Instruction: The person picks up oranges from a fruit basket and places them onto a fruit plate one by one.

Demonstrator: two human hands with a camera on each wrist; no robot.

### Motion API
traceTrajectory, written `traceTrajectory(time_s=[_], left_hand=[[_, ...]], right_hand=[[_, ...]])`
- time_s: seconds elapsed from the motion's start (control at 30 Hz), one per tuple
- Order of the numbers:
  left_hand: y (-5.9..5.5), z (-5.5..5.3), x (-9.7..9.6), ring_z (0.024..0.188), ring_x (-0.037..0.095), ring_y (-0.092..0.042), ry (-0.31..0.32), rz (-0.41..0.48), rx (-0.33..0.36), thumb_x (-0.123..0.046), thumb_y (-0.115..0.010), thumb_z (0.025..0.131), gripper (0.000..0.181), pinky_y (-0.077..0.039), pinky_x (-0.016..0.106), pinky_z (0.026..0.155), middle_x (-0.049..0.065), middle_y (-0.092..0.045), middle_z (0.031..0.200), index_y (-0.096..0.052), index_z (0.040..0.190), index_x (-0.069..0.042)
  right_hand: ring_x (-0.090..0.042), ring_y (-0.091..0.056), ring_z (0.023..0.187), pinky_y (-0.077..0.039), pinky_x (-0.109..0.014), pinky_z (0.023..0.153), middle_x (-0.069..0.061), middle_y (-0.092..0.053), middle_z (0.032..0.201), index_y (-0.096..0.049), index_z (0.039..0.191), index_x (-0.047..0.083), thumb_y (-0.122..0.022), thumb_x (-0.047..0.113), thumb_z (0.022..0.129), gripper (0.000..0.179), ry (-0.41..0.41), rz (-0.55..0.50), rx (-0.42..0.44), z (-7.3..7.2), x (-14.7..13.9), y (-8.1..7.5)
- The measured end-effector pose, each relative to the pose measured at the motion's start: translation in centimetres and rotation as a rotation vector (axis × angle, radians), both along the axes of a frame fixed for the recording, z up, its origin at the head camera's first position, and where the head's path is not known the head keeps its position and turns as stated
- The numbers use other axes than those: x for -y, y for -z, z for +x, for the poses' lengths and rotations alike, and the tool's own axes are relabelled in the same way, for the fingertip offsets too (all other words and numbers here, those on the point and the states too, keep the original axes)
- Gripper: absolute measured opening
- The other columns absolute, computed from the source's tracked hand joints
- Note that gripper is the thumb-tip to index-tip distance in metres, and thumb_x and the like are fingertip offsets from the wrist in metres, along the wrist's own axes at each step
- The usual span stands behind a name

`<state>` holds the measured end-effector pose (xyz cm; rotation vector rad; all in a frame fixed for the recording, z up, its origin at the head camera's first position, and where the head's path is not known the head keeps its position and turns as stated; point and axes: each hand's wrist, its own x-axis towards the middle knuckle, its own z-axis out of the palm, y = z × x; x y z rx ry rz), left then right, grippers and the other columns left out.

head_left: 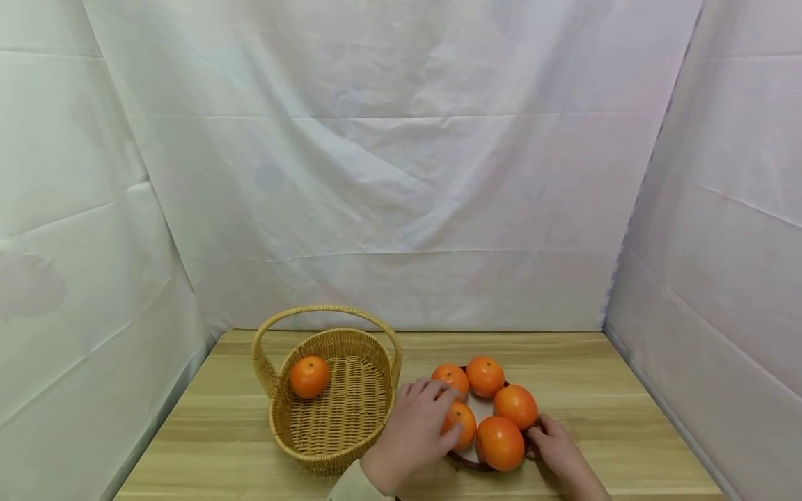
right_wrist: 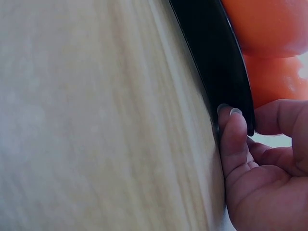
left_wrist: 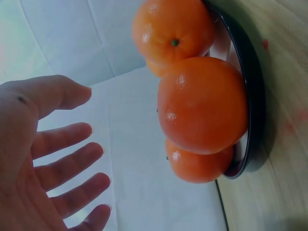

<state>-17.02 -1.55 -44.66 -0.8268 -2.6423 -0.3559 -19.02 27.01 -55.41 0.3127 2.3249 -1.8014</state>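
Observation:
Several oranges (head_left: 500, 444) sit in a ring on a round plate with a pale inside and a dark rim (left_wrist: 256, 91). Over the plate's left side hovers my left hand (head_left: 416, 428), fingers spread and holding nothing, overlapping the nearest orange (head_left: 462, 424) in the head view. The left wrist view shows a gap between this hand (left_wrist: 57, 154) and the fruit. At the plate's right edge, my right hand (head_left: 557, 447) pinches the rim between thumb and fingers. In the right wrist view these fingertips (right_wrist: 235, 127) lie against the dark rim (right_wrist: 209, 53), low by the tabletop.
Left of the plate stands a woven basket (head_left: 354, 400) with a tall arched handle (head_left: 326, 308). One orange (head_left: 310, 378) lies inside it, toward the left wall. White cloth (head_left: 401, 174) hangs behind and along both sides of the wooden table (head_left: 207, 445).

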Motion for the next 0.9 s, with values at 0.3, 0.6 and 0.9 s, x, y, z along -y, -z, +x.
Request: traceTrajectory(time_s=[0.3,0.6,0.9], left_hand=[[-0.4,-0.4,0.7,0.110,0.021,-0.061,0.003,0.018,0.008,-0.038,-0.069,0.093,0.035,-0.050,0.044,0.091,-0.004,-0.067,0.119,-0.066,0.125,-0.024],[-0.7,-0.8,1.7,0.110,0.022,-0.062,-0.025,0.003,0.003,-0.037,-0.066,0.096,0.034,-0.052,0.046,0.091,-0.002,-0.068,0.119,-0.066,0.127,-0.024],[-1.2,-1.0,2.0,0.105,0.020,-0.062,-0.029,0.013,0.009,-0.036,-0.066,0.096,0.032,-0.052,0.043,0.087,-0.003,-0.069,0.114,-0.068,0.125,-0.023]], right_hand=[[-0.017,-0.054,0.077,-0.050,-0.026,0.064,-0.011,-0.059,0.101,-0.048,0.131,-0.012,-0.042,0.005,0.103,0.033,-0.011,-0.014,-0.004,0.0,0.2,-0.3],[-0.018,-0.054,0.078,-0.050,-0.026,0.064,-0.011,-0.058,0.100,-0.048,0.130,-0.011,-0.040,0.005,0.102,0.033,-0.018,-0.007,0.012,0.1,-0.2,-0.3],[-0.018,-0.055,0.078,-0.050,-0.027,0.064,-0.010,-0.060,0.099,-0.049,0.130,-0.013,-0.041,0.005,0.103,0.033,-0.015,0.013,0.005,-0.1,-0.2,-0.1]])
